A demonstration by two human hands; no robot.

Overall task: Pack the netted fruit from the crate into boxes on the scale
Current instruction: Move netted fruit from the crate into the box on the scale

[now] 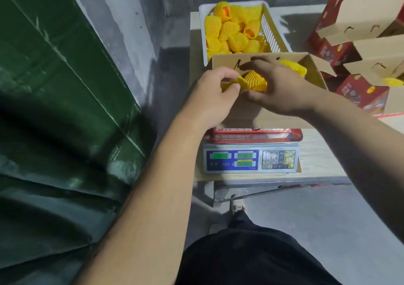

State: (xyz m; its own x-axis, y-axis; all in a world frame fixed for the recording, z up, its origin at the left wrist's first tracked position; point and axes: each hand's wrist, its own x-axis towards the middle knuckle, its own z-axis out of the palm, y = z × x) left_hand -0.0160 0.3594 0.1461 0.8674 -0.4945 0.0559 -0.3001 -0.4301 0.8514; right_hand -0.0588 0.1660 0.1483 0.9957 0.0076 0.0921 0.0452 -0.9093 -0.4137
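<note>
Left hand (pixel 215 90) and right hand (pixel 277 87) pinch one netted fruit (pixel 253 81) over the box (pixel 262 114) (wooden table (pixel 319 153), concrete floor)

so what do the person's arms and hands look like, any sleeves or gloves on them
Both arms are bare up to the frame edge, with no sleeves in view. The left hand and right hand wear no gloves, and no rings, watch or wristband show. Dark trousers appear below.

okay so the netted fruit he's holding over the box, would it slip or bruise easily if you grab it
The netted fruit probably grips well: its yellow foam mesh looks ribbed and soft. That padding likely cushions bruising. Both hands close around it, so it seems light, though rounded enough to roll if dropped into the box.
</note>
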